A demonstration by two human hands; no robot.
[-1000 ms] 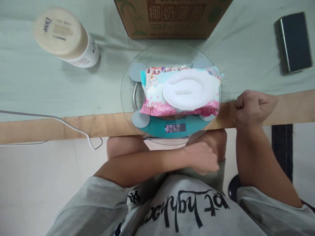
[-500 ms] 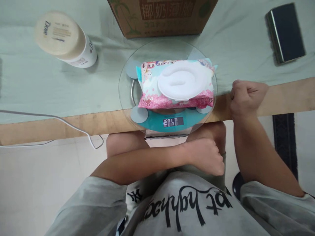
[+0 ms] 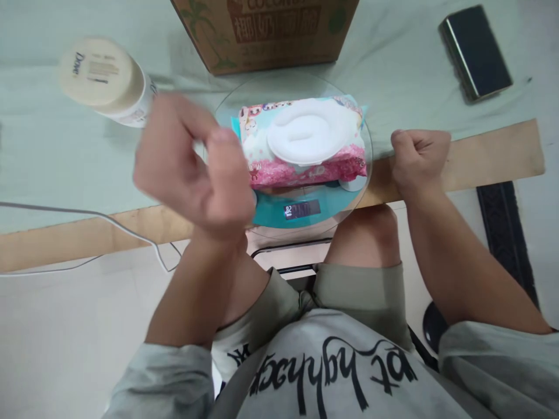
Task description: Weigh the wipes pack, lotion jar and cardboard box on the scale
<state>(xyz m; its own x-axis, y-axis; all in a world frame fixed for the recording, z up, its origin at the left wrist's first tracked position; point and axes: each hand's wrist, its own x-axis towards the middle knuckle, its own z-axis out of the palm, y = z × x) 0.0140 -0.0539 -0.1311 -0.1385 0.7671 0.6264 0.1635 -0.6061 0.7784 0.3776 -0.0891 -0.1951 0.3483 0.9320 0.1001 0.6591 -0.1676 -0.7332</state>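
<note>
My left hand (image 3: 194, 169) is raised over the left side of the glass scale, curled into a loose fist and slightly blurred; nothing shows in it. My right hand (image 3: 421, 154) rests as a closed fist on the wooden table edge, right of the scale, holding nothing visible. A pack of wet wipes (image 3: 305, 132), pink and light blue with a white oval lid, lies on the round glass scale (image 3: 266, 210). The scale's display (image 3: 302, 209) has dimmed digits, too faint to read fully. My left hand hides the scale's left part.
A Dove pump-less bottle (image 3: 98, 73) stands at the left, partly behind my left hand. A brown carton (image 3: 271, 41) sits behind the scale. At the back right lies a dark box-shaped object (image 3: 477, 52). A white cable (image 3: 109, 216) hangs over the left table edge.
My left hand has risen from over my lap and moved left and forward above the scale's left side. My right fist stays on the edge. The display digits have faded, and the view has shifted slightly.
</note>
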